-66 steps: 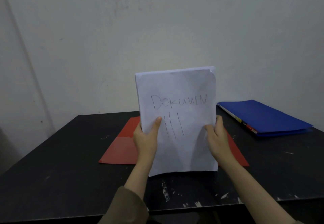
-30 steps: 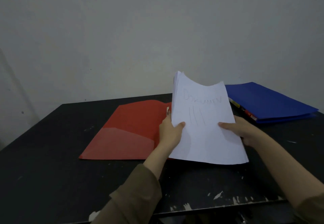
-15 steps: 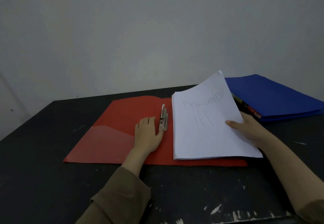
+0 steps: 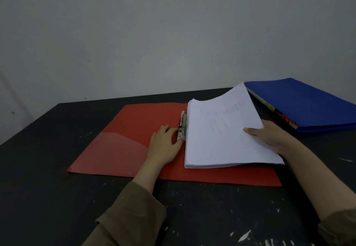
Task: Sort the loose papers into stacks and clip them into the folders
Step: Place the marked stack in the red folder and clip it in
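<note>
A red folder lies open on the black table, its metal clip along the spine. A white paper stack marked with handwriting and three strokes rests on the folder's right half, its far right corner lifted. My left hand lies flat on the folder's left half, fingertips touching the clip's near end. My right hand grips the stack's right edge, thumb on top and fingers underneath.
A closed blue folder lies at the back right on the black table, with coloured edges showing beneath its cover. A grey wall rises directly behind the table. The near table surface carries white paint flecks.
The stack went from upright in both hands down onto the folder's right half. My left hand let go of it and moved to the clip; my right hand kept its hold.
</note>
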